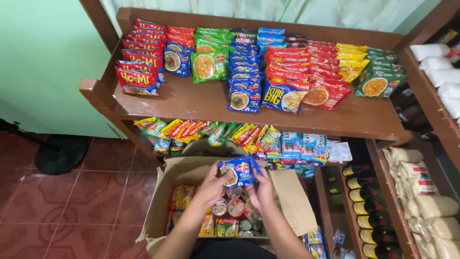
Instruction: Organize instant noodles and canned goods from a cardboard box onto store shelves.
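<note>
Brown wooden shelf [191, 103] carries rows of noodle packets [244, 72]; below it the open cardboard box [167, 192] with cans [235, 211] sits before you. Your left hand [211, 184] and right hand [262, 189] both close around the blue packets [238, 170], held together above the box.

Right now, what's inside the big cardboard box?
Inside the cardboard box lie orange noodle packets, round cup lids and small cans. The left hand, right hand and their blue packets cover part; anything underneath is hidden.
</note>
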